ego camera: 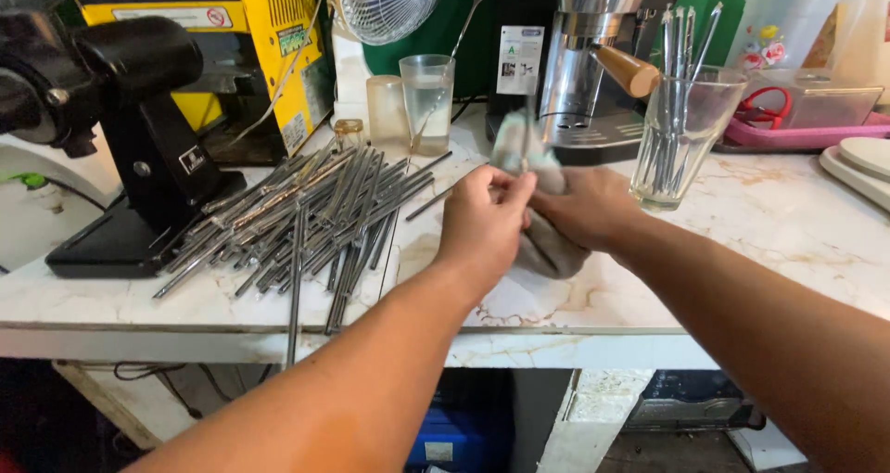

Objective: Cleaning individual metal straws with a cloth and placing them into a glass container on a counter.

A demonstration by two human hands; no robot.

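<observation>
Gripping a grey cloth (547,246), both hands (left hand (482,223), right hand (584,209)) near counter edge (556,329).

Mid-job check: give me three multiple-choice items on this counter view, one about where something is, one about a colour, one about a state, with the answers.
1. Where does the pile of metal straws lie?
A. left of both hands, on the marble counter
B. inside the pink tray
C. on the floor

2. What colour is the cloth that the hands hold?
A. bright red
B. grey
C. yellow

3. How does the tall glass at the right stand?
A. tipped on its side
B. upside down
C. upright, with straws in it

Answers: 1 A, the pile spreads beside the black grinder. 2 B, grey fabric shows between the left hand and the right hand. 3 C, straw tips stick out of its open top.
</observation>
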